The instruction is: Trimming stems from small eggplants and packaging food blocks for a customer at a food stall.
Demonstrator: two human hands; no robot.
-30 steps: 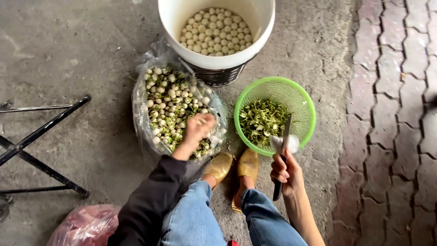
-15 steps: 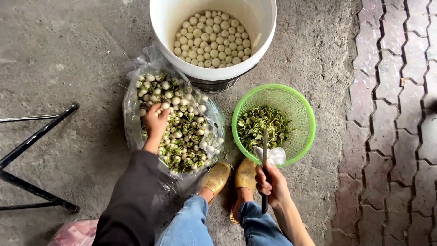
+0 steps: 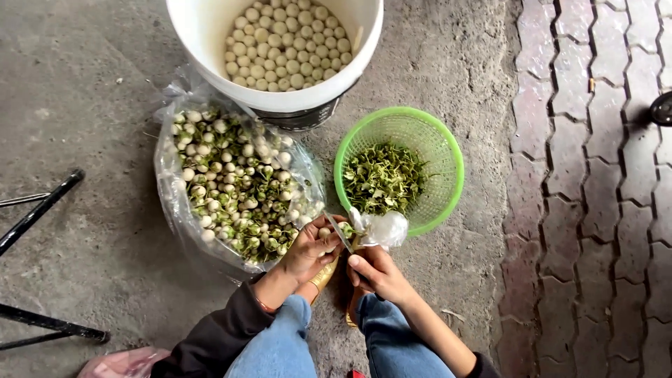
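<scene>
- One view only, from a camera on the person's head.
- It faces almost straight down over the knees to the concrete floor [image 3: 84, 119].
- Near range: the hands sit low in the frame, the bucket [image 3: 203, 42] cut by the top edge.

Soft, even daylight, no hard shadows, faint shade under the white bucket [image 3: 274, 52], mild glare on the clear plastic bag [image 3: 175, 203] beside the bucket, sharp focus throughout, slight wide-angle bending at the edges

Bag [image 3: 175, 203] left of basket [image 3: 448, 161] (bucket [image 3: 203, 42] behind)
</scene>
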